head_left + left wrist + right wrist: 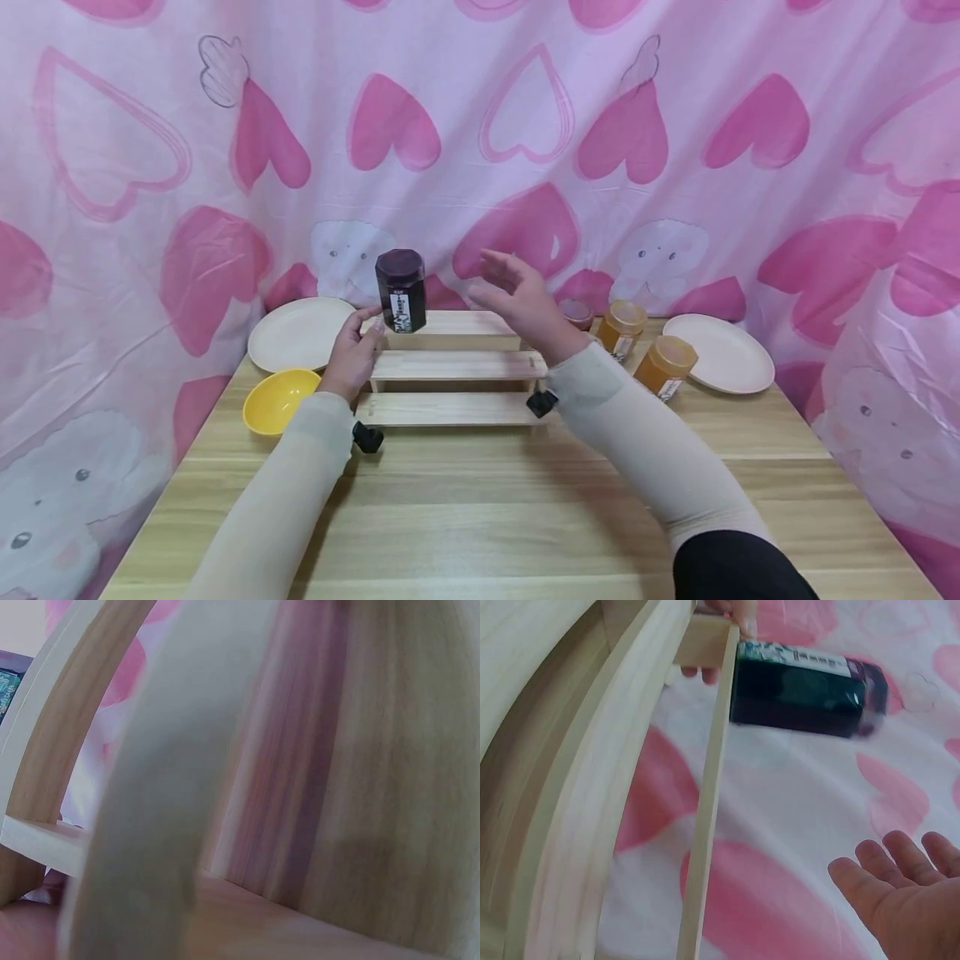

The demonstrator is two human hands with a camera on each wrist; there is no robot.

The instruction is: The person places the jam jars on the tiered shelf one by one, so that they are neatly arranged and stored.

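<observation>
A dark jar (402, 292) with a black lid and a white label stands upright at the left end of the top tier of a wooden three-tier rack (457, 365). My left hand (354, 354) grips the rack's upper left end. In the right wrist view its fingers (709, 675) show beneath the top board, with another finger above, close to the jar's base. To the right of the jar, my right hand (522, 302) is raised over the rack's right side, fingers extended and nothing held. The left wrist view shows mostly blurred rack boards (172, 765).
Two amber jars (622, 327) and a reddish jar (576, 313) stand right of the rack, beside a white plate (720, 354). Another white plate (296, 333) and a yellow bowl (279, 402) are on the left. A pink heart-patterned curtain (480, 108) hangs behind the table (465, 517).
</observation>
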